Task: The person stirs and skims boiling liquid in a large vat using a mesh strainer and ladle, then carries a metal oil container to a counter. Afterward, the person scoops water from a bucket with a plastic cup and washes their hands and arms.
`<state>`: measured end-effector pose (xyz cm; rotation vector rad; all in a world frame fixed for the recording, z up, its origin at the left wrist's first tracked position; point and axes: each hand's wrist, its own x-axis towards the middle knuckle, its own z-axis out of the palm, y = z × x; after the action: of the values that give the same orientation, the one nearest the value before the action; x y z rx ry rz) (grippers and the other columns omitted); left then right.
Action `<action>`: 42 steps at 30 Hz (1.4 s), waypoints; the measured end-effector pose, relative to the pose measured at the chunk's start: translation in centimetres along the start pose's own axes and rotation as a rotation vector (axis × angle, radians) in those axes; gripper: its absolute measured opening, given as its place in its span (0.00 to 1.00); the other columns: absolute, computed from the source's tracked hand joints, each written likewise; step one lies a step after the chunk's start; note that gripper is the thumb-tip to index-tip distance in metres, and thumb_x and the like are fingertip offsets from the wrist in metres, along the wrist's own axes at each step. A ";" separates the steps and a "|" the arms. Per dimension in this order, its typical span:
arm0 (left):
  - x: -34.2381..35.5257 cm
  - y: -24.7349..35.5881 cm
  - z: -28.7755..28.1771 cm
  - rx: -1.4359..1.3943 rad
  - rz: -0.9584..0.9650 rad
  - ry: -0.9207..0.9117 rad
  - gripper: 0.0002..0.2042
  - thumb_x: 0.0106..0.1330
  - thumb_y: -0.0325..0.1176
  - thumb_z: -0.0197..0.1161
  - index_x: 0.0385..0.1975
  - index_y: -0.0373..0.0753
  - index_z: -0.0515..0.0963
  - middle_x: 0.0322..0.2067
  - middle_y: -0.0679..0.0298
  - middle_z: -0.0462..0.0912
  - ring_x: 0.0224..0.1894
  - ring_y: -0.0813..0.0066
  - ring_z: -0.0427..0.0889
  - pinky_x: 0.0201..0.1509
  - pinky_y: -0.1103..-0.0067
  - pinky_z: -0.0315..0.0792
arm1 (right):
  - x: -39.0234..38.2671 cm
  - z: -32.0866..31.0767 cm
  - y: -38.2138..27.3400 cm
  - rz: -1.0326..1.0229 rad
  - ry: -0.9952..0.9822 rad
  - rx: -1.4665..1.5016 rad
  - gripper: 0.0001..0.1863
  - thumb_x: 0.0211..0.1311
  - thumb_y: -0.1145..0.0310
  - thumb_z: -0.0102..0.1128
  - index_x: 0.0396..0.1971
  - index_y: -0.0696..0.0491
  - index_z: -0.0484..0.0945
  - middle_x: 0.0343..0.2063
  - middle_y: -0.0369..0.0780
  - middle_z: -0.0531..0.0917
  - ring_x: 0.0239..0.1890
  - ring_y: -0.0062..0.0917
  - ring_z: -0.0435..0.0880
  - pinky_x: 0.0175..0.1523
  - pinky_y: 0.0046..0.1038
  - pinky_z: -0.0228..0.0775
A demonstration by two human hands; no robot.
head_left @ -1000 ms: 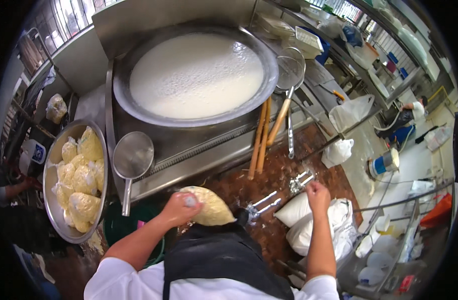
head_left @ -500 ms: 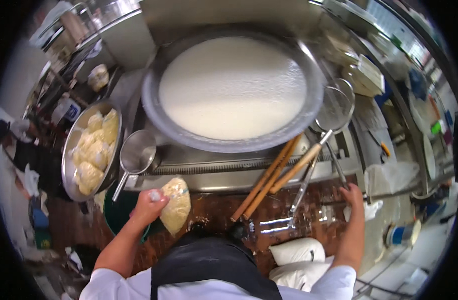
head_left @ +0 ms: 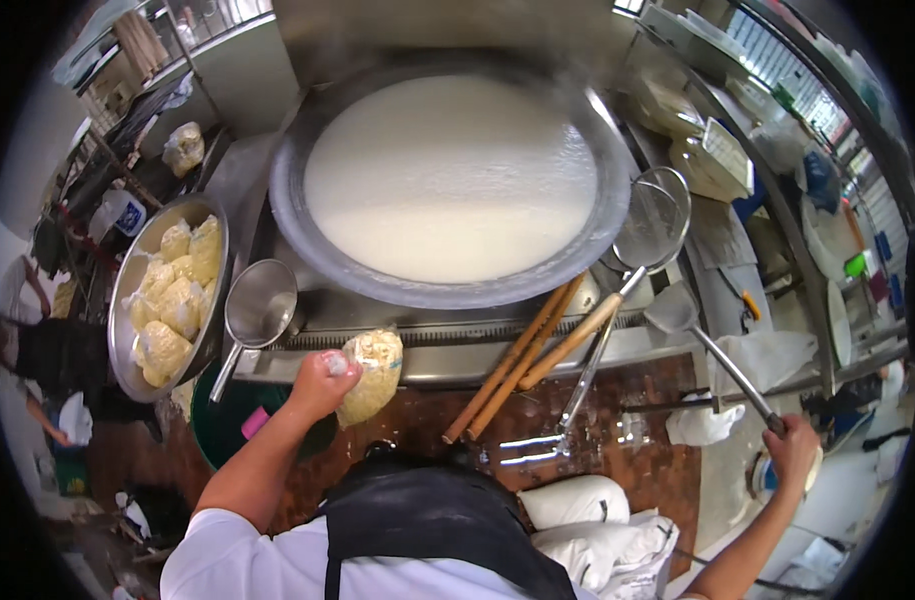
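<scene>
by the front edge of the steel counter (head_left: 437, 369), a plump plastic bag (head_left: 374, 380) of pale yellow, crumbly-looking stuff hangs clear of the floor (head_left: 437, 405), the left hand (head_left: 322, 385) wrapped around its gathered neck. i'd guess it is soft and moderately heavy, apt to sag and shift, the thin film a bit slippery and easily torn, so that neck seems the place to hold. the right hand (head_left: 795, 450) is clasped about the handle end of a long metal tool (head_left: 733, 374), stiff by its look. on the counter sits a great pan (head_left: 447, 293) of milky liquid (head_left: 447, 180); leftward, a steel basin (head_left: 117, 330) holds more bags (head_left: 182, 305). underfoot, the reddish-brown floor shines wet near white sacks (head_left: 577, 503).
</scene>
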<state>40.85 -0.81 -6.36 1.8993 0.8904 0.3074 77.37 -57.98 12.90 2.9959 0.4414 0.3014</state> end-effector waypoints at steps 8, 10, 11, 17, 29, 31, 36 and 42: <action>0.2 -1.2 -1.2 0.012 0.033 -0.028 0.14 0.57 0.35 0.65 0.16 0.35 0.72 0.13 0.65 0.73 0.17 0.79 0.67 0.22 0.73 0.64 | -5.8 -11.6 -1.9 0.077 0.153 0.059 0.15 0.37 0.73 0.67 0.30 0.58 0.79 0.26 0.48 0.80 0.31 0.45 0.79 0.39 0.39 0.69; 0.3 -0.7 -0.7 -0.090 0.024 -0.071 0.14 0.58 0.36 0.65 0.16 0.35 0.72 0.13 0.65 0.73 0.17 0.81 0.67 0.22 0.74 0.65 | -6.1 -12.4 -4.0 0.074 0.149 0.093 0.15 0.39 0.72 0.66 0.31 0.59 0.79 0.26 0.48 0.80 0.31 0.42 0.79 0.39 0.36 0.69; 0.3 -1.0 -0.9 -0.092 0.031 -0.075 0.14 0.58 0.36 0.65 0.16 0.35 0.72 0.13 0.65 0.73 0.17 0.81 0.67 0.22 0.74 0.65 | -5.8 -12.7 -5.3 0.065 0.140 0.128 0.15 0.40 0.70 0.65 0.32 0.59 0.79 0.25 0.47 0.80 0.31 0.40 0.79 0.39 0.33 0.70; -1.0 -1.0 -2.0 -0.079 0.080 -0.252 0.13 0.58 0.36 0.66 0.17 0.36 0.74 0.13 0.67 0.71 0.19 0.85 0.66 0.23 0.77 0.64 | 2.3 -9.3 -19.0 -0.064 -0.205 0.131 0.20 0.40 0.58 0.72 0.31 0.57 0.82 0.30 0.47 0.82 0.37 0.40 0.81 0.42 0.37 0.71; -3.6 -2.5 -6.4 -0.168 0.190 -0.436 0.13 0.58 0.36 0.66 0.16 0.37 0.75 0.14 0.73 0.71 0.20 0.87 0.65 0.22 0.81 0.63 | 9.6 6.9 -40.9 -0.177 -0.394 0.339 0.18 0.40 0.59 0.68 0.31 0.55 0.85 0.25 0.41 0.86 0.31 0.27 0.85 0.40 0.28 0.76; -3.7 -3.0 -7.6 -0.137 0.218 -0.423 0.13 0.58 0.38 0.66 0.18 0.37 0.77 0.15 0.66 0.73 0.19 0.82 0.68 0.25 0.78 0.66 | 7.2 7.1 -44.7 -0.106 -0.326 0.348 0.20 0.38 0.57 0.69 0.33 0.53 0.85 0.29 0.43 0.86 0.36 0.31 0.85 0.45 0.30 0.76; -3.1 -2.1 -8.4 -0.120 0.331 -0.551 0.12 0.57 0.39 0.66 0.21 0.37 0.79 0.17 0.58 0.76 0.20 0.76 0.71 0.27 0.76 0.69 | 0.2 7.0 -44.9 -0.075 -0.052 0.411 0.26 0.44 0.54 0.68 0.44 0.52 0.81 0.40 0.48 0.84 0.43 0.40 0.83 0.48 0.34 0.74; -3.2 3.1 -6.2 -0.276 0.416 -0.938 0.13 0.59 0.36 0.67 0.17 0.37 0.76 0.14 0.68 0.73 0.20 0.84 0.69 0.25 0.80 0.66 | -19.1 6.6 -41.7 0.083 -0.297 1.187 0.20 0.56 0.66 0.68 0.48 0.55 0.77 0.36 0.36 0.83 0.38 0.18 0.80 0.44 0.22 0.74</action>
<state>36.60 0.35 -0.17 1.6693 -0.1687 -0.2153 49.34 -24.29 -2.21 4.0718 0.6137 -0.6460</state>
